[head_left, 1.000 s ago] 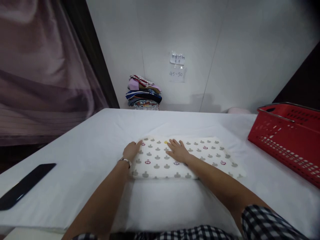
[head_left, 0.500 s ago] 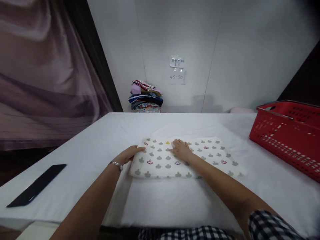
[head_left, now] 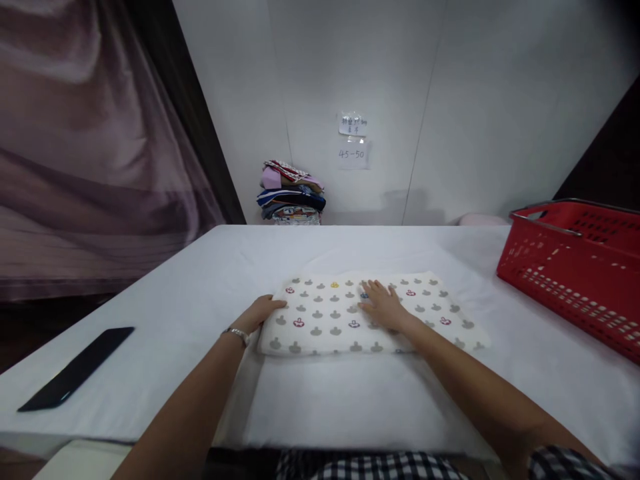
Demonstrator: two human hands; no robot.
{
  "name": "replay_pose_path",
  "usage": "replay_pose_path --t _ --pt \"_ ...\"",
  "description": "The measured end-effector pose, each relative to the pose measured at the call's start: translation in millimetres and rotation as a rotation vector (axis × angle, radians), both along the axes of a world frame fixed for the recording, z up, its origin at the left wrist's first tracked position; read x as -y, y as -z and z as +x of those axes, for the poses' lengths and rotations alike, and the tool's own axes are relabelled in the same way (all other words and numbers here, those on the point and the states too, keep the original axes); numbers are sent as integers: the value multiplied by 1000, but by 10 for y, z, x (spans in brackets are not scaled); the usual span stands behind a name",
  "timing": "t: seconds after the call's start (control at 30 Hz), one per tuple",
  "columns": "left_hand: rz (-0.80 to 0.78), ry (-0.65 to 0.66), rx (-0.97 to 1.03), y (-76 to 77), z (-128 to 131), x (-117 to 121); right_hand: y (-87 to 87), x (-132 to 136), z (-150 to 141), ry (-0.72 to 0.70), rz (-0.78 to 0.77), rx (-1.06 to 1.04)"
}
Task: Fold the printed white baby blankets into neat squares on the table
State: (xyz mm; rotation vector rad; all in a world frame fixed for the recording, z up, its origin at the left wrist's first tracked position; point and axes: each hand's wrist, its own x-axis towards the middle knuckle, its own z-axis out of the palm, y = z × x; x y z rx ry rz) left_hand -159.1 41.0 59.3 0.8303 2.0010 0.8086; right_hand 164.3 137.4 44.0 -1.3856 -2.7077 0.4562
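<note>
A folded white cloth (head_left: 320,327) lies flat, printed with grey mushroom-like shapes and a few red, yellow and blue ones. At its left edge is my left hand (head_left: 260,312), wearing a silver bracelet on the wrist. One digit lies over the top of that edge and the other fingers are mostly hidden beside or beneath it, closed on the cloth. My right hand (head_left: 384,307) rests palm down on the cloth, right of its middle, with fingers spread.
A white-covered table (head_left: 200,280) carries the cloth. A black flat strip (head_left: 77,369) lies at left; a red plastic basket (head_left: 570,260) stands at right. Behind the table are stacked folded fabrics (head_left: 291,193) and paper signs (head_left: 354,153) on the wall. A pink curtain (head_left: 75,167) hangs at left.
My right hand has slid a short way to the right across the cloth, its fingers spread. My left hand stays at the left edge, barely shifted.
</note>
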Motion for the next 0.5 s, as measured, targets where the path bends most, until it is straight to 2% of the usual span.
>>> replay_pose_path --t 0.1,0.2,0.3,0.4,0.5 --pt "-2 15 -161 37 -11 -1 48 -101 521 161 99 29" --pt "4 -17 -200 70 -17 -27 141 -319 1118 355 166 48" --pt "-12 -46 -250 115 -25 -104 208 -562 1550 492 90 22" --pt "-46 -23 -392 145 -34 -210 224 -751 1720 569 66 -4" --pt "-51 -3 -454 151 -32 -287 201 -883 1718 637 49 -44"
